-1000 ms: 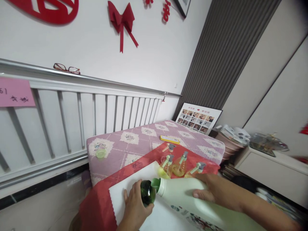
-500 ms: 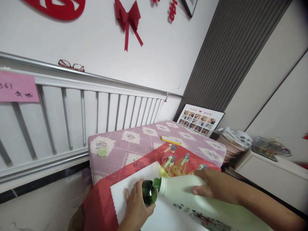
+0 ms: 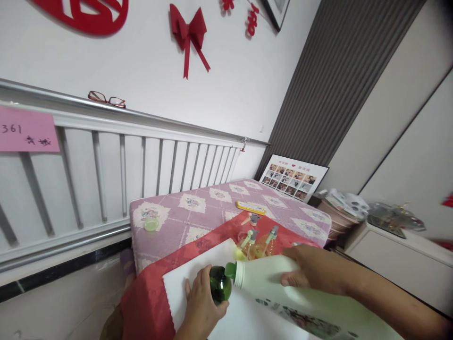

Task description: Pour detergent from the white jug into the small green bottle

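My left hand (image 3: pixel 203 300) is wrapped round a small dark green bottle (image 3: pixel 220 284), held above a white sheet (image 3: pixel 191 264). From the right, my right hand (image 3: pixel 306 269) grips a large pale green detergent bottle (image 3: pixel 262 274), tipped nearly onto its side. Its green spout (image 3: pixel 230 271) meets the top of the small bottle; whether liquid is flowing cannot be seen. Just beyond stand clear spray bottles with yellowish contents, one with a grey trigger head (image 3: pixel 273 232) and one with a pale green trigger head (image 3: pixel 250 236). The lower part of the detergent bottle runs out of view.
A red cloth (image 3: pixel 141 295) lies under the white sheet on a floral-covered table (image 3: pixel 212 193). On the cover are a pale green cap (image 3: pixel 151 224) and a yellow box (image 3: pixel 250 208). Behind are a white radiator (image 3: pixel 152 160) and a photo board (image 3: pixel 293 177).
Both hands and the two bottles keep almost the same position. The camera view has shifted slightly.
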